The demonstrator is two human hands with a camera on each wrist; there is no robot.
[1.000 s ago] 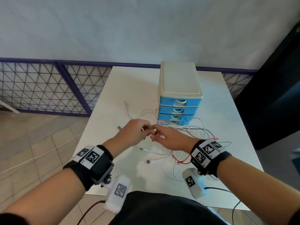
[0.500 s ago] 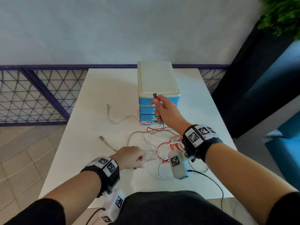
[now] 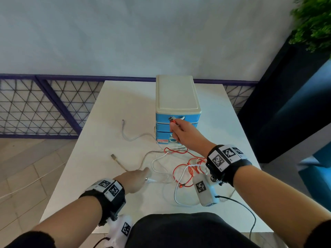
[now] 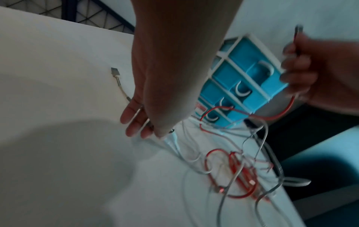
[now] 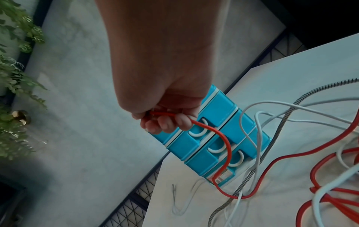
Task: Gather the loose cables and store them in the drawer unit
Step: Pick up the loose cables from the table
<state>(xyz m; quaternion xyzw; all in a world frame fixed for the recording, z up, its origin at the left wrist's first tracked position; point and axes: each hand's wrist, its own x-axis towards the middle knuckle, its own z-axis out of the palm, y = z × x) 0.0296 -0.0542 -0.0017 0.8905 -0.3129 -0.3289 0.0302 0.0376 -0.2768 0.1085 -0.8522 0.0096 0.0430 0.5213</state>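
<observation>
The drawer unit (image 3: 177, 97) has a cream top and blue drawers, all closed, and stands mid-table. My right hand (image 3: 182, 133) is raised in front of its top drawer and grips the red cable (image 3: 191, 163) just behind its USB plug (image 3: 172, 119). In the right wrist view the red cable (image 5: 227, 147) hangs from my curled fingers (image 5: 165, 122) down past the drawer fronts (image 5: 219, 110). My left hand (image 3: 136, 178) lies near the front edge, its straight fingers (image 4: 134, 122) pressing white cables (image 3: 161, 165) to the table.
A braided cable with a USB plug (image 3: 114, 157) lies left of the tangle. Another white cable (image 3: 125, 133) curls left of the drawers. The white table (image 3: 125, 97) ends close behind the unit; a purple railing (image 3: 53, 104) and a plant (image 3: 313, 24) lie beyond.
My right hand lifted the red cable's plug end from the pile up to the top drawer. My left hand drew back toward me and uncurled from a fist onto the white cables.
</observation>
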